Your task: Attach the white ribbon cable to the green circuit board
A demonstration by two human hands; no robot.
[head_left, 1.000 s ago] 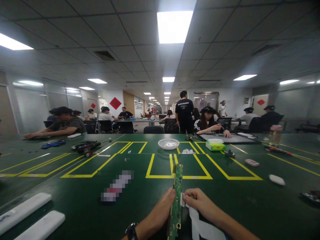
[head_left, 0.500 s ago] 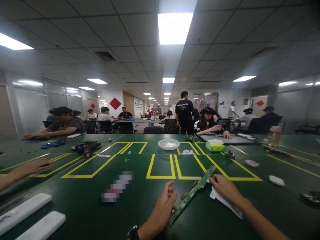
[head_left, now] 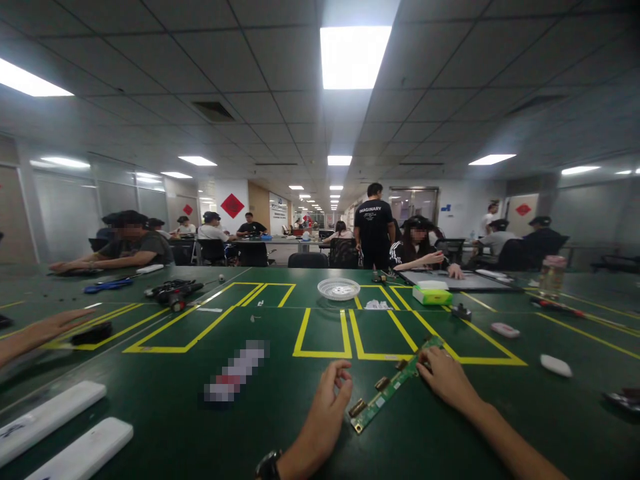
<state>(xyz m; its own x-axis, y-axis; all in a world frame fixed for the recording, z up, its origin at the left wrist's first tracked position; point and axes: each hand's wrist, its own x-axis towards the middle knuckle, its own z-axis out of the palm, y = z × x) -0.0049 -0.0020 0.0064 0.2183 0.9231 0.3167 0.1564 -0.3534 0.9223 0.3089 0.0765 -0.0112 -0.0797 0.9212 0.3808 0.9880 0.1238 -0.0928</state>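
A long, narrow green circuit board [head_left: 395, 383] with several brownish connectors along its edge slants across the table in front of me. My right hand [head_left: 447, 379] pinches it near its far right end, the fingers partly covering that end. My left hand [head_left: 325, 403], with a dark watch [head_left: 269, 465] on the wrist, is beside the board's near end. Its fingers are bent but apart, and nothing shows in them.
Two white bars [head_left: 80, 453] lie at the lower left, near a co-worker's hand [head_left: 55, 323]. Farther back are a white basket [head_left: 339, 289], a green tissue pack [head_left: 431, 294] and a power tool [head_left: 175, 295]. At right are a white rounded object [head_left: 555, 365] and a bottle [head_left: 551, 277].
The circuit board has shifted a little right, away from my left hand, and turned to show more of its face. The white sheet under my right hand is out of sight.
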